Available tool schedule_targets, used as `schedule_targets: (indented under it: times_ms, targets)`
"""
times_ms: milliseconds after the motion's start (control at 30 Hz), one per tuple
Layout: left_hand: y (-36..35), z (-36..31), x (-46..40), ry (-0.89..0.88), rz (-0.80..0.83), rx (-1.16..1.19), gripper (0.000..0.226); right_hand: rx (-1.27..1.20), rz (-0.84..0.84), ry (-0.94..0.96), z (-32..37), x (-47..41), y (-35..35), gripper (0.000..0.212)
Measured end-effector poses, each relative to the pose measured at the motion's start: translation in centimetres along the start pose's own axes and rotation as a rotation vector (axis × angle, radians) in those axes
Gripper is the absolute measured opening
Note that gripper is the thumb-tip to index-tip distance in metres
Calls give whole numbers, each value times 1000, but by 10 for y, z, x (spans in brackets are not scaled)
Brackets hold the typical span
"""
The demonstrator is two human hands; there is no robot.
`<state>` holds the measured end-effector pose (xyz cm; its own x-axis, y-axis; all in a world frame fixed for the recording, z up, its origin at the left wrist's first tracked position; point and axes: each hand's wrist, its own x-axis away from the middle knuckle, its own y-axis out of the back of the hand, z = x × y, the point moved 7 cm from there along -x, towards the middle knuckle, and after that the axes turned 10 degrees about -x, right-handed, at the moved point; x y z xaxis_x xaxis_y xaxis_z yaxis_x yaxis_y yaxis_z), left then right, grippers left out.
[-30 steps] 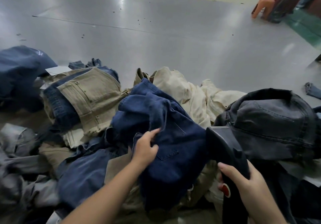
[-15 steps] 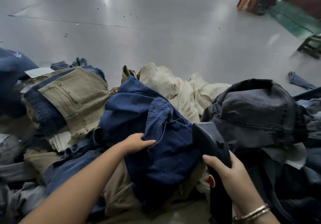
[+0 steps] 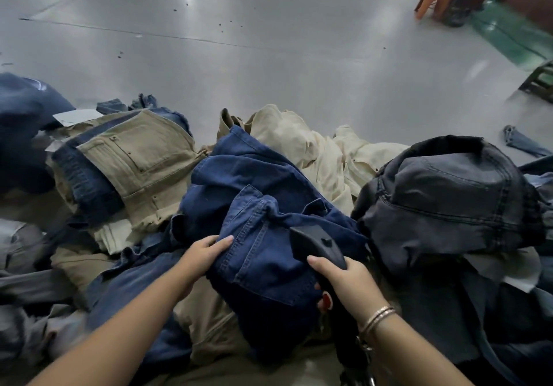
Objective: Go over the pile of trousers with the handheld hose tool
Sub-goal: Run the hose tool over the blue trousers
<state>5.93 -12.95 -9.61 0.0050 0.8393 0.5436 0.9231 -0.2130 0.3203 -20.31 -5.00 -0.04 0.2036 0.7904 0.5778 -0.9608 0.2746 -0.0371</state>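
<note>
While gripping the near-left edge of the dark blue trousers (image 3: pixel 269 230), left hand (image 3: pixel 203 254) with fingers curled into the fabric beside a back pocket. Right hand (image 3: pixel 344 278) wrapped round the black hose tool (image 3: pixel 314 242), nozzle against the same trousers atop the pile, mid-scene. Khaki trousers (image 3: pixel 140 158) far left, charcoal trousers (image 3: pixel 449 200) right, cream trousers (image 3: pixel 305 149) behind.
</note>
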Motion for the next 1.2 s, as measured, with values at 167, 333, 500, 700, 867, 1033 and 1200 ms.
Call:
schedule_targets:
  times_ms: [167, 333, 500, 700, 867, 1033, 1200]
  targets:
    - [-9, -10, 6, -129, -42, -50, 16, 317, 65, 91, 0, -31, -53, 25]
    - [-11, -14, 13, -173, -66, -49, 17, 510, 61, 45, 13, -66, -80, 41]
    - [-2, -7, 15, -151, -106, -73, 20, 386, -126, 161, 65, -81, -52, 34]
    - [-6, -14, 20, -125, -98, 10, 21, 448, -40, 116, 59, -65, -35, 33]
    - [-7, -16, 25, -158, -76, -29, 17, 624, 51, 8, 3, -67, -65, 35]
    - [2, -17, 20, -117, -213, -340, 21, 520, -87, 152, 44, -85, -52, 42]
    - [-14, -63, 40, -462, -585, -962, 39, 175, -118, 178, 70, -55, 1, 27]
